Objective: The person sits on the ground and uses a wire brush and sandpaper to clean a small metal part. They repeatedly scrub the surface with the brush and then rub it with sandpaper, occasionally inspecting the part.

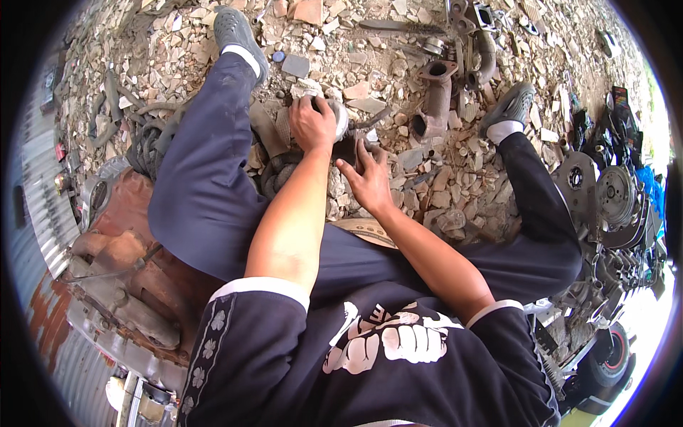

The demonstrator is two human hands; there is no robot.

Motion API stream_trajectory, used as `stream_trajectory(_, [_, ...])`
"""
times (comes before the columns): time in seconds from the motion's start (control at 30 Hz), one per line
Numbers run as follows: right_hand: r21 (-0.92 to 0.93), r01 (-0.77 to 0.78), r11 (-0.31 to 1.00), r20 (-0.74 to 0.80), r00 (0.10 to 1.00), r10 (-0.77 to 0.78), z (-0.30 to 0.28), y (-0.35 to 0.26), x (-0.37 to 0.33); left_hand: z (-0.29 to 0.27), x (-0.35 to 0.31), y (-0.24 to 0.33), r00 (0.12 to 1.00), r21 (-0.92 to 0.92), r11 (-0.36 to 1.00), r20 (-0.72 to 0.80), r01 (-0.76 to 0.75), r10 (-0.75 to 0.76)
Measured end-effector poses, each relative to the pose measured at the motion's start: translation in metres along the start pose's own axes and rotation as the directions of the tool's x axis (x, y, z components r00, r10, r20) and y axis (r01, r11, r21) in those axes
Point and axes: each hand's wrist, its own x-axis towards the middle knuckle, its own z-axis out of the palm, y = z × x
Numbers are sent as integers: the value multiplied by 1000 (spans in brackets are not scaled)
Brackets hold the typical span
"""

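Note:
My left hand is curled over a pale, rounded metal part, its fingers hiding much of that piece. Close beside it, my right hand has its thumb and fingers bent against a dark metal part. The two parts lie close together; whether they are joined I cannot tell. A narrow dark strip sticks out to the right of the pale part. Beneath my left wrist is a dark coiled hose-like piece, partly covered by my arm.
My legs spread around stony rubble. Beyond my right hand lie a rusty flanged pipe and a curved pipe. A flat blade-like piece lies at the far side. An engine block stands at left; machine parts crowd the right.

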Motion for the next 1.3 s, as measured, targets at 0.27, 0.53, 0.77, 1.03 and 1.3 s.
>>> stream_trajectory(0.27, [-97, 15, 995, 33, 999, -12, 5, -6, 8, 3, 24, 0, 997, 106, 993, 45, 52, -57])
stream_trajectory(0.53, [-102, 60, 993, 42, 998, -56, 4, -16, 6, -4, 27, 2, 991, 102, 993, 107, 65, -76])
stream_trajectory(0.77, [-69, 17, 998, 7, 1000, -16, 6, -14, 15, -4, 27, 2, 986, 84, 994, 145, 72, -83])
stream_trajectory(1.03, [-127, 22, 992, 48, 999, -16, 2, -18, 20, -3, 27, 0, 989, 34, 997, 121, 76, -79])
stream_trajectory(1.3, [-194, 18, 981, 0, 1000, -18, 7, -17, 26, -3, 28, 1, 987, 45, 995, 133, 85, -90])
